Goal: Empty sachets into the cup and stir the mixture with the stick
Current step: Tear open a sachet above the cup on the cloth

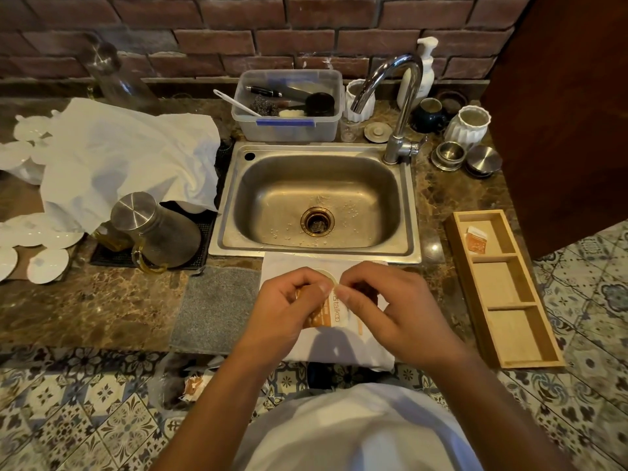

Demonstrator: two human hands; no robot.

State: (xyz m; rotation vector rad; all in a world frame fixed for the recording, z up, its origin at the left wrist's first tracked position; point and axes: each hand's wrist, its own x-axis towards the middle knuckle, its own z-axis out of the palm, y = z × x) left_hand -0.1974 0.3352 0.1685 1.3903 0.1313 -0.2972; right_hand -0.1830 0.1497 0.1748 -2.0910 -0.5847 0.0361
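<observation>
Sachet (326, 312) pinched at its top edge by both hands, left hand (289, 309) and right hand (384, 307), above the cup (327, 276), rim barely visible. Risk: uneven tear scatters powder onto white cloth (339, 348) and surface. Stick (359, 326) lies beneath.

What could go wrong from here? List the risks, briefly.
1. Both the left hand and the right hand pinch the top of the orange sachet; a sudden tear could scatter its contents over the white cloth rather than into the cup, which is mostly hidden behind the hands.
2. The hands work right over the cup near the counter's front edge; a jerk might knock it.
3. The stick lies loose on the cloth and could be brushed off.
</observation>
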